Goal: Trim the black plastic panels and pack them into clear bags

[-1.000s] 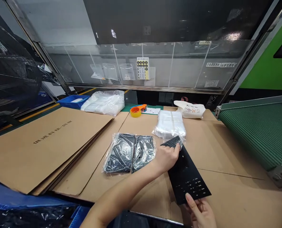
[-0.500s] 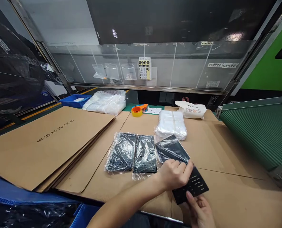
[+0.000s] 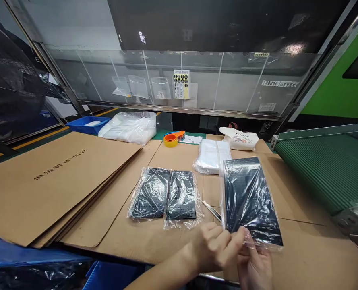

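A flat black panel sits inside a clear plastic bag (image 3: 248,197), tilted up above the right side of the cardboard. At its lower edge my left hand (image 3: 215,245) is closed, pinching the bag's film between thumb and finger. My right hand (image 3: 255,266) grips the same lower edge from below, with its fingers partly hidden. To the left lie two clear bags of black slotted panels, a left one (image 3: 153,193) and a right one (image 3: 181,195), side by side. Between them and the held bag rests a thin metal tool (image 3: 211,210), its kind unclear.
Flat cardboard sheets (image 3: 64,177) are stacked at left. Behind the work lie a pile of clear bags (image 3: 213,155), an orange tape dispenser (image 3: 174,138), a white pouch (image 3: 242,139), a plastic bundle (image 3: 130,127) and a blue tray (image 3: 88,124). A green conveyor (image 3: 326,165) runs along the right.
The panel, earlier partly out of its bag with its slotted end bare, is now wholly covered by film and tilted up. My left hand has moved down to the bag's lower edge. The metal tool is now uncovered.
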`<state>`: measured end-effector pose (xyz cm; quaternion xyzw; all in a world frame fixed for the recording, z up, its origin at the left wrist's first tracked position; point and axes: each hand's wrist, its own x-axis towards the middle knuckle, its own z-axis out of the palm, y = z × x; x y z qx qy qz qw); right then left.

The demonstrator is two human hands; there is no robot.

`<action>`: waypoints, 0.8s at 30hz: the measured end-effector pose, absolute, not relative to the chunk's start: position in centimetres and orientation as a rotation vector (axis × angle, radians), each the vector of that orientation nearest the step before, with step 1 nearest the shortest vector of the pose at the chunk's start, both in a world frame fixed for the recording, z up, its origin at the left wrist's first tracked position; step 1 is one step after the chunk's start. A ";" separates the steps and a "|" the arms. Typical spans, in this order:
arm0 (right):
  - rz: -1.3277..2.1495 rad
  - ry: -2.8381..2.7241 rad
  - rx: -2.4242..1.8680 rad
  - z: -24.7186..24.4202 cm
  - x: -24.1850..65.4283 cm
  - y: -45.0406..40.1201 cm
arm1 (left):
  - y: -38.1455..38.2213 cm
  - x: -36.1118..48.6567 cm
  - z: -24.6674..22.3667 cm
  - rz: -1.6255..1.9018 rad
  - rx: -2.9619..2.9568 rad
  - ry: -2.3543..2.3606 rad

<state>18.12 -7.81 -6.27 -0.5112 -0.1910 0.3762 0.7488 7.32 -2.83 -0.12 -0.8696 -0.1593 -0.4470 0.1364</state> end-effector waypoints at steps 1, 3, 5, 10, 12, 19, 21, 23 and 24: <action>0.748 -0.426 -1.173 -6.2 18.3 -7.7 | -3.0 6.9 -0.8 -1.324 -2.563 -0.503; 0.560 -0.549 -1.300 -6.4 19.0 -7.6 | -3.3 6.0 -2.0 -1.433 -2.729 -0.646; 0.364 -0.884 -1.322 -6.6 20.1 -7.6 | -3.6 5.1 -2.9 -1.640 -3.008 -0.885; -0.195 -1.781 -1.083 -5.5 21.9 -7.2 | -3.5 3.5 -1.6 -2.694 -3.228 -1.500; -0.345 -1.880 -1.060 -4.7 21.6 -7.0 | -3.6 3.3 -0.5 -2.827 -3.098 -1.659; -0.360 -1.857 -1.063 -3.6 20.0 -6.8 | -4.3 3.9 -0.1 -2.660 -2.899 -2.211; -0.334 -1.776 -1.080 -3.6 20.0 -6.9 | -4.1 3.7 -0.4 -2.620 -2.756 -2.273; -0.324 -1.622 -1.110 -3.4 19.9 -7.1 | -3.7 3.4 -0.6 -2.438 -2.605 -2.190; -0.314 -1.538 -1.133 -3.4 19.7 -7.2 | -3.4 3.2 -0.6 -2.285 -2.531 -2.071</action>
